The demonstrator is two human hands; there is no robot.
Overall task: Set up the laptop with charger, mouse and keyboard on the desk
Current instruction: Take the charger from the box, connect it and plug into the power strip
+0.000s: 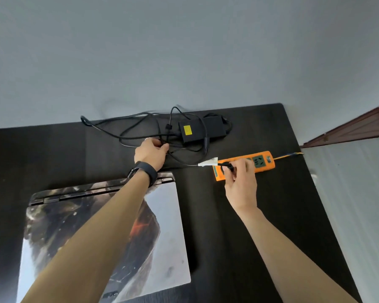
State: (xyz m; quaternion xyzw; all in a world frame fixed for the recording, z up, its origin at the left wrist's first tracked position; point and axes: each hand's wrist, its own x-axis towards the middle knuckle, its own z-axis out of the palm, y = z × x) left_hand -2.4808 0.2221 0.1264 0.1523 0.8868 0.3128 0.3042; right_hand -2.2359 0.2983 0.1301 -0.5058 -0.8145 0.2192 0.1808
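Reaching out over the dark table (pixel 271 215) with both arms. Gripping a bunch of tangled black charger cable (pixel 127 127) in the left hand (pixel 151 153), fingers curled tight round the strands, just in front of the charger brick (pixel 200 129). Wearing a black wristband (pixel 143 172) on that arm. Over on the other side, pinching the black plug (pixel 227 166) in the right hand (pixel 239 182), thumb and forefinger closed on it, the other fingers curled underneath, right above the near end of the orange power strip (pixel 260 162). Hard to say whether the pins are touching a socket: hidden behind the fingers. Just left of the plug, a white tag (pixel 208 162) wrapped on the cable, pointing back toward the left hand. Up at the far edge of the table, close to the grey wall (pixel 184 51), lying flat: the brick, with a yellow sticker (pixel 188 130) on top and loops of cable draped over and round it. Sitting at a slant near the right side of the table: the power strip, with one green-faced socket showing clear beyond the fingers and a thin blue and yellow lead (pixel 291 154) running off its far end. Down at near left, shut and flat on the table: the laptop (pixel 109 226), lid covered in a dark printed skin with an orange patch, hinge edge turned toward the wall, partly crossed by the left forearm. Well apart from the power strip, with bare tabletop between.
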